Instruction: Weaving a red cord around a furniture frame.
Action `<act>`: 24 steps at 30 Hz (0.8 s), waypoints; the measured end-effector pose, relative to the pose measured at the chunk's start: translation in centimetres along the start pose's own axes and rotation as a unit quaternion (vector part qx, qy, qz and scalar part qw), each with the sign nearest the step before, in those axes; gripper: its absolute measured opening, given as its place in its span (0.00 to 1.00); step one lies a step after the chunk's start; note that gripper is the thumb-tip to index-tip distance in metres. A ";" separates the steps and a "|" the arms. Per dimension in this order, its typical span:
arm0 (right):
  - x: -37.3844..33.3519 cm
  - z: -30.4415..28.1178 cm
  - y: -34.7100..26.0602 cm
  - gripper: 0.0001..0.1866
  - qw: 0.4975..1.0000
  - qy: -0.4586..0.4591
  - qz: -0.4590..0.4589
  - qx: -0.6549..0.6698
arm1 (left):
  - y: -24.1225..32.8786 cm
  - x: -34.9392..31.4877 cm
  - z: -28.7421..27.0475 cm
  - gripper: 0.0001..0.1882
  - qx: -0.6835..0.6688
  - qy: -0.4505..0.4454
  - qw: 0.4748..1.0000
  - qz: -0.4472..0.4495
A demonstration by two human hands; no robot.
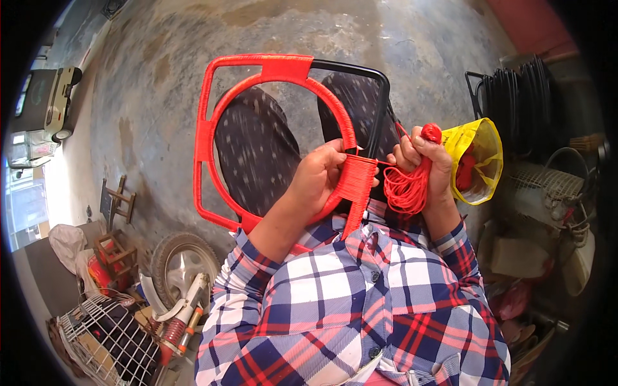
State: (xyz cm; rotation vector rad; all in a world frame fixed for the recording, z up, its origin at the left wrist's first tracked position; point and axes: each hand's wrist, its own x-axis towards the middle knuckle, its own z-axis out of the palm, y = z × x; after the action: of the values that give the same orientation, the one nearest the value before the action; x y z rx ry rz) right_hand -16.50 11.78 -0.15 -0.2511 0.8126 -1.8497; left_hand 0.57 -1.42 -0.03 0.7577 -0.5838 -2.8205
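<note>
A frame (pixel 288 67) bound largely in red, with a ring set inside a squared outer bar, is being held in front of the person's torso, above the knees. Its outer bar is being seen in bare black metal from 12 to 3 o'clock, while a broad band of red winding (pixel 357 179) is being displayed at the ring's 4 o'clock. Beside that band, the frame is being gripped by the left hand (pixel 318 170), thumb laid in front. A looped hank of red cord (pixel 410 190) is being clutched in the closed right hand (pixel 430 157), at the frame's 4 o'clock, and a strand is being stretched between hank and band. Dark flecked trousers (pixel 251 154) and a plaid shirt (pixel 322 283) are being worn. Just beyond the right hand, at 3 o'clock, red material is being held in an open yellow bag (pixel 492 157). Farther out, black metal frames (pixel 518 96) are being seen massed between 2 and 3 o'clock. A wheel (pixel 158 264) and a white wire basket (pixel 106 344) are being glimpsed toward 7 and 8 o'clock, a vehicle (pixel 56 106) beyond 9.
</note>
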 end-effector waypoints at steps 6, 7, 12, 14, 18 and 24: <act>-0.3 -0.2 0.2 0.12 0.999 0.000 -0.006 -0.036 | -0.2 0.0 0.2 0.20 -0.002 -0.014 1.000 0.016; -0.3 -0.2 0.2 0.11 0.999 0.002 -0.004 -0.049 | -0.1 -0.1 0.1 0.20 -0.014 -0.016 1.000 0.011; -0.4 -0.8 0.9 0.06 0.997 -0.029 -0.031 -0.059 | 0.2 -0.2 -0.3 0.20 -0.024 -0.037 0.999 0.015; -1.2 -1.3 1.4 0.05 0.992 -0.041 -0.036 -0.114 | 0.2 -0.4 0.0 0.20 -0.027 -0.042 0.999 0.018; -1.4 -0.2 0.9 0.07 0.984 0.001 -0.024 -0.178 | 0.0 -0.4 0.2 0.22 0.005 -0.029 0.999 0.032; -1.0 0.9 0.9 0.07 0.948 -0.002 -0.012 -0.318 | 0.1 -0.6 0.5 0.23 0.015 -0.033 0.998 0.044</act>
State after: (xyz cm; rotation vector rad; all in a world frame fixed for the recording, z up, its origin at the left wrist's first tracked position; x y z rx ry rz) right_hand -14.90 12.10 0.13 -0.6721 1.3950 -1.5562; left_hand 0.89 -1.16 0.66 0.6284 -0.6555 -2.7705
